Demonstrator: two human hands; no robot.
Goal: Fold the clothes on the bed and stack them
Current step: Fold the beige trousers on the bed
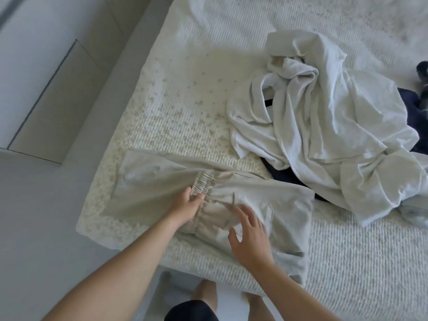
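Observation:
Beige trousers with a gathered elastic waistband (203, 180) lie partly folded across the near corner of the bed (185, 93). My left hand (188, 205) pinches the lower end of the waistband between thumb and fingers. My right hand (249, 232) has its fingers spread and straight, hovering over or lightly touching the trouser fabric (289, 212) just to the right. A crumpled heap of white garments (324, 117) sits further back on the right, with dark navy clothing (282, 177) partly buried under it.
The bed's near edge runs just in front of my legs (206, 293). Grey floor (34, 228) lies to the left. More dark clothing (416, 100) pokes out at the right edge, beyond the white heap.

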